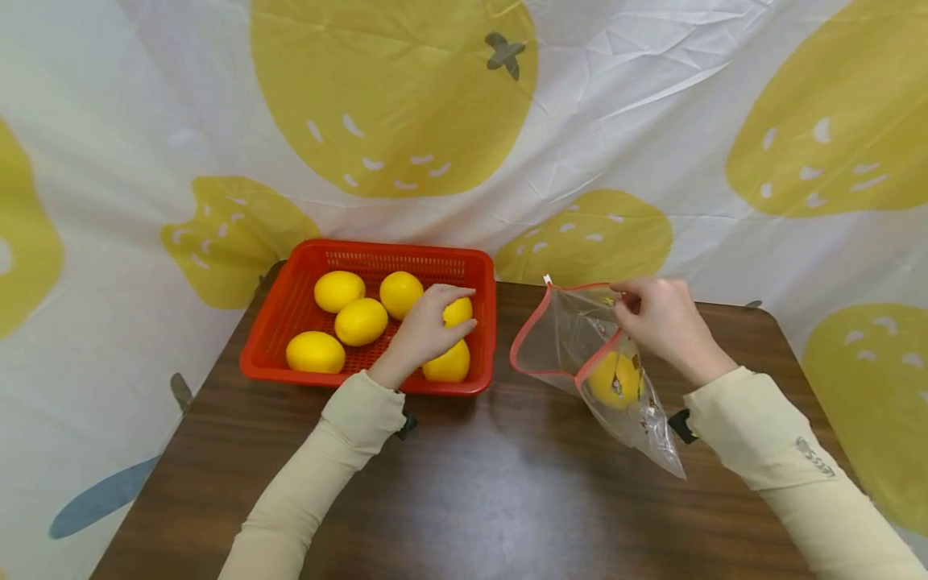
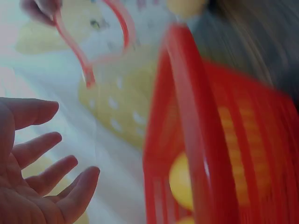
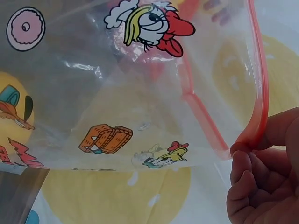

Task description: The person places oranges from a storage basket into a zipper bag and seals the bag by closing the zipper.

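Observation:
My left hand [image 1: 429, 329] is over the right part of a red plastic basket [image 1: 483, 322], its fingers spread and holding nothing. Several yellow lemons [image 1: 361, 321] lie in the basket, two of them partly behind that hand. In the left wrist view, the loosely bent fingers [image 2: 44, 142] stand apart from the basket's rim. With thumb and fingertips, my right hand [image 1: 669, 326] pinches the corner of a clear zip bag [image 1: 573, 322] by its red zip edge. The bag's mouth gapes toward the basket. Inside it sits one lemon [image 1: 615, 380], seen through the printed film.
Both things are on a dark brown wooden table [image 1: 507, 491], the basket at the back left. A white cloth [image 1: 623, 97] printed with large yellow fruit hangs right behind the table. A white zip slider [image 1: 547, 279] sits at the bag's far left corner.

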The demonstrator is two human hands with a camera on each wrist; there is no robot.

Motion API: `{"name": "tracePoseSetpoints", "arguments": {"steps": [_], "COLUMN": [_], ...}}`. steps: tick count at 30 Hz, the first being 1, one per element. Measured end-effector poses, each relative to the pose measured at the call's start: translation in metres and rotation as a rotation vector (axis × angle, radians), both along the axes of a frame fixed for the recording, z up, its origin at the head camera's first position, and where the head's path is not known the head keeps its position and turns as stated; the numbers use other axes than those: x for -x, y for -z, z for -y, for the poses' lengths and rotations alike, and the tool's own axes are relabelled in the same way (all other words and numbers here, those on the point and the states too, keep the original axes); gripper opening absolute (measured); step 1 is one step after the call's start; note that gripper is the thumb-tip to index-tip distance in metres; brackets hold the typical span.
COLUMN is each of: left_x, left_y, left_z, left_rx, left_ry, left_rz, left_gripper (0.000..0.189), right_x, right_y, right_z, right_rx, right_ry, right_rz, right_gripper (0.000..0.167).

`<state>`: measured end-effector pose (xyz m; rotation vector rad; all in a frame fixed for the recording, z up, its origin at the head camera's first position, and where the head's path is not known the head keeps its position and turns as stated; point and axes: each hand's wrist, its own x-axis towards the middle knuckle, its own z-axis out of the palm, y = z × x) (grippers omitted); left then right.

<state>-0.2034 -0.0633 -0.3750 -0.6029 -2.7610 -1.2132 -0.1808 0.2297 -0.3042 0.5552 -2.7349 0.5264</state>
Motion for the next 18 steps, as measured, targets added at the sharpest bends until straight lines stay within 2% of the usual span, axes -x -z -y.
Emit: {"name": "tracePoseSetpoints", "arguments": {"steps": [10, 14, 18], "left_x": [0.006, 0.006, 0.004], "left_y": [0.019, 0.023, 0.025], "left_z": [0.081, 0.106, 0.124], "left_rx": [0.093, 0.127, 0.192], "left_ry": [-0.283, -0.351, -0.399], "left_rz": [-0.048, -0.024, 0.035], "left_gripper": [0.048, 0.05, 0.054], "right_x": [0.001, 0.001, 0.001], "right_y": [0.0, 0.0, 0.002], "right_z": [-0.003, -0.004, -0.005], "right_rx": [-0.012, -0.016, -0.02], "right_ry": [-0.005, -0.004, -0.009], "right_rz": [0.013, 0.004, -0.019], "right_gripper": [0.028, 0.027, 0.026]}}
